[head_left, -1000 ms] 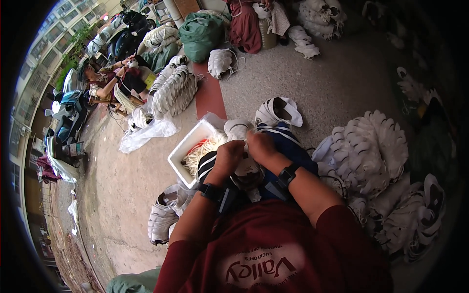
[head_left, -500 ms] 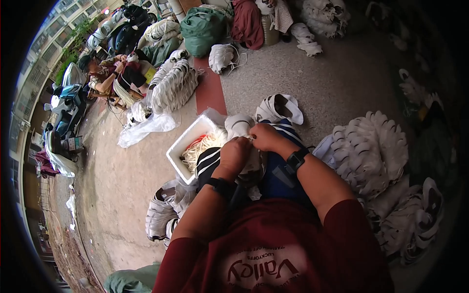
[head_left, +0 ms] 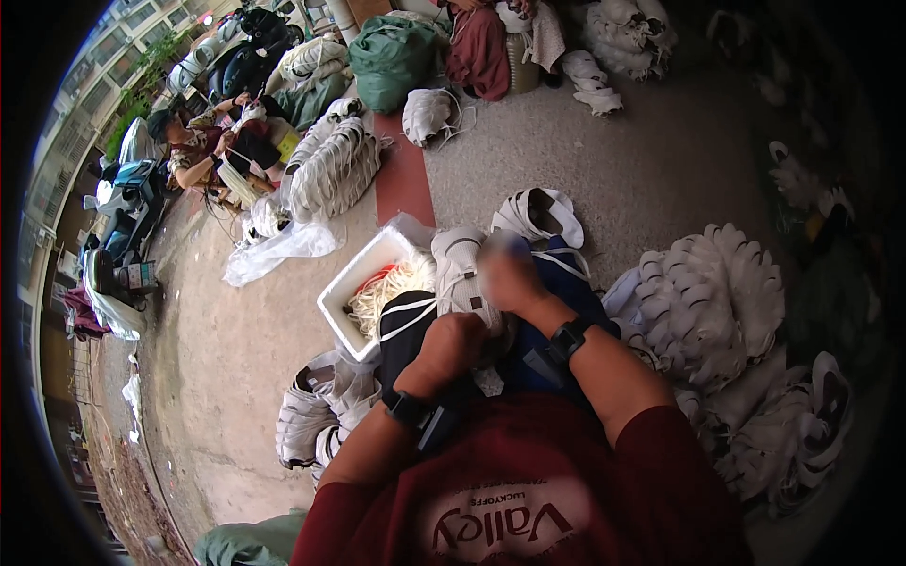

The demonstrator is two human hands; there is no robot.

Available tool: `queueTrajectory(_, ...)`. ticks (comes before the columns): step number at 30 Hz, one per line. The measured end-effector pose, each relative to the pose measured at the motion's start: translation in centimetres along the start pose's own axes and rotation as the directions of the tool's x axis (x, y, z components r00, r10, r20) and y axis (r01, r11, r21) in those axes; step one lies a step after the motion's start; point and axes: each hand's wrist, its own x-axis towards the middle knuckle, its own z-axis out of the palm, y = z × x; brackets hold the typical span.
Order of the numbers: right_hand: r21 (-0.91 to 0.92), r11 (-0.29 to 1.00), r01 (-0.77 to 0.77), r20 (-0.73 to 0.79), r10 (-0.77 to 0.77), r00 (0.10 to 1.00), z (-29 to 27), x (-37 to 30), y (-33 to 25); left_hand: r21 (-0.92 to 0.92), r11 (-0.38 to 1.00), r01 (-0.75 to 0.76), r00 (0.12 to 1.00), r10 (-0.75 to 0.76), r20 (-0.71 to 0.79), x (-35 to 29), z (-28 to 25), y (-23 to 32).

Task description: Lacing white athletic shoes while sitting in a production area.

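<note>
A light grey shoe upper point(head_left: 459, 266) with a pale lace threaded across it lies between my thighs. My left hand point(head_left: 451, 349) is closed at the near end of the upper, its fingers curled against it. My right hand point(head_left: 511, 275) is over the right side of the upper; motion smears its fingers, so whether they hold a lace end is hidden. Touching my left knee is a white foam box point(head_left: 342, 283) holding a heap of cream laces point(head_left: 394, 289) and something red. Just beyond my right knee sits another white shoe upper point(head_left: 540, 213) with a dark opening.
Stacked white uppers point(head_left: 710, 300) lie to my right, with more uppers point(head_left: 321, 410) by my left thigh. Farther off, a seated person point(head_left: 203, 151) handles white strands beside a row of uppers point(head_left: 336, 170). A green sack point(head_left: 392, 64) and scooters point(head_left: 132, 212) stand beyond.
My hands, together over the upper before, have parted: the left came nearer my body, the right stayed forward and blurred. More of the upper now shows. The seated person's hands have spread apart.
</note>
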Motion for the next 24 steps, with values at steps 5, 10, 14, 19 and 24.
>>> queueTrajectory(5,0.117,0.942,0.316,-0.102,-0.305,0.947,0.1,0.0,-2.4,-0.822,0.452,0.347,0.866,-0.492,0.095,-3.9,-3.2,-1.9)
queueTrajectory(10,-0.034,0.933,0.359,-0.025,-0.360,0.933,1.1,0.1,-2.8,-0.948,-0.287,-0.141,0.762,-0.642,0.081,-6.0,-3.5,-6.7)
queueTrajectory(14,0.039,0.954,0.299,-0.059,-0.296,0.953,1.9,-0.2,-2.5,-0.966,-0.246,0.076,0.831,-0.519,0.198,-5.5,-3.2,-5.2)
queueTrajectory(19,0.045,0.982,0.185,-0.019,-0.185,0.983,2.3,0.0,-2.6,-0.981,0.017,0.191,0.832,-0.533,0.153,-1.0,-2.8,-5.9)
queueTrajectory(24,0.059,0.986,0.154,-0.035,-0.152,0.988,2.5,-0.2,-3.0,-0.990,0.058,0.130,0.855,-0.513,0.083,2.2,-2.3,-6.2)
